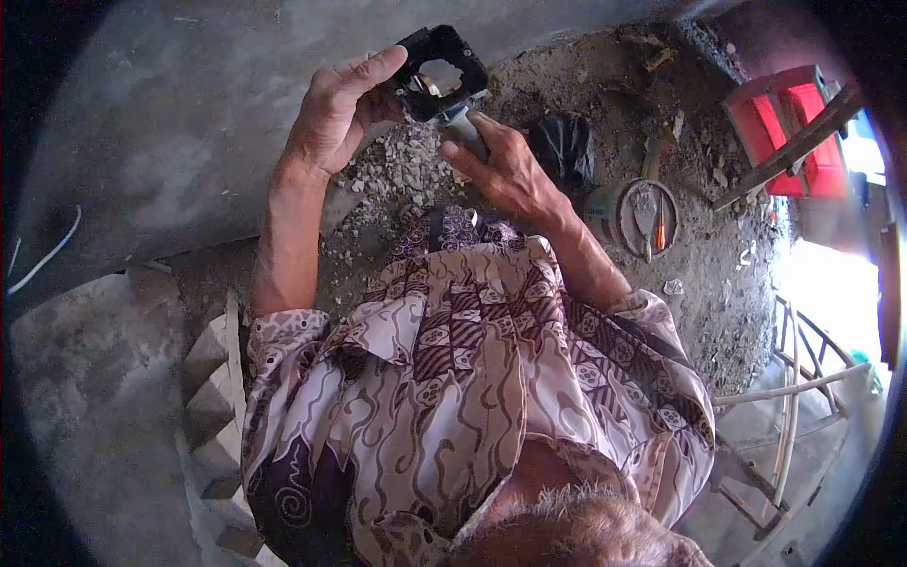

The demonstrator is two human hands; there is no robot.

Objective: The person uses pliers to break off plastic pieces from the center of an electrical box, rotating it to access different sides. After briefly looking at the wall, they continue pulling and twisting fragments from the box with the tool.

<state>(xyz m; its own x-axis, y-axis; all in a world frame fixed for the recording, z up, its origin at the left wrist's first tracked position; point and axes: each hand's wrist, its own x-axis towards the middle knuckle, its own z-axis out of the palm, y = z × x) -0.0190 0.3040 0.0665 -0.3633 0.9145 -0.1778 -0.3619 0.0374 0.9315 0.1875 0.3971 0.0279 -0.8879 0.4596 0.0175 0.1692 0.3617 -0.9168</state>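
A black square frame (439, 74), hollow at its centre, is held up in front of a grey concrete wall (189, 113) by a person seen from above. Nearest the camera is the top of the person's head, then a patterned brown-and-cream shirt (472, 378) that fills the lower middle of the view. Two bare forearms rise from its short sleeves. The left hand (335, 113) has its grip closed around the left edge of the frame, thumb stretched along the upper side. The right hand (505, 165) has its grip clamped on the grey handle of a tool (463, 128), whose tip meets the lower edge of the frame; the kind of tool cannot be told. Below the hands, at the foot of the wall, lies a heap of pale rubble (402, 170) on the dirt floor. A dark crumpled bag (564, 146) sits just beside the right wrist. Further right, a round shallow pan (625, 213) holds a trowel (645, 213) and an orange-handled tool. Beyond that, a red crate (789, 123) stands on the ground with a wooden stick (794, 146) lying across it. At the far left, a white cable (42, 255) runs along the wall.
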